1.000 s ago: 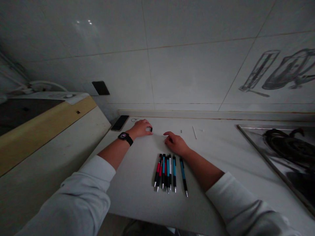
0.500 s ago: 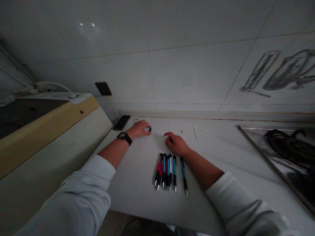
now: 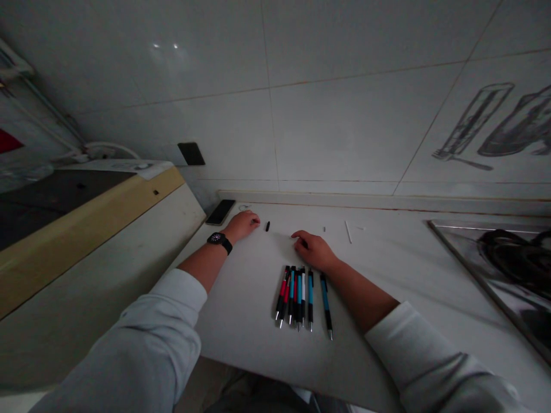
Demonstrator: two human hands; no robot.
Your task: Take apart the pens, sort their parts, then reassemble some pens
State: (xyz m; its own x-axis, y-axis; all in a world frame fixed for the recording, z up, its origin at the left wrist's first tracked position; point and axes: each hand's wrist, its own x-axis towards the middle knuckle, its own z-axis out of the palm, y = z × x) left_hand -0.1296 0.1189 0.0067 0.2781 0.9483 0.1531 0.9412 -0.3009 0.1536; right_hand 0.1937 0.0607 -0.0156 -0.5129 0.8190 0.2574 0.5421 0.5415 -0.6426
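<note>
A small black piece, perhaps a pen grip, lies on the white countertop just right of my left hand. This hand wears a dark watch; its fingers are loosely bent and apart from the piece. Farther right, my right hand rests on the surface with the index finger stretched out and nothing seen in it. Below it lie several click pens in red, blue and white, side by side. One blue and black pen sits apart, beside my right forearm.
A thin white stick, a tiny grey piece and a faint small thing lie toward the wall. A phone is at the back left. A stove bounds the right side, a bulky cabinet the left.
My left hand has let go of the small black piece and drawn back left from it. The piece now lies on the countertop. The view has shifted slightly; my right hand stays put.
</note>
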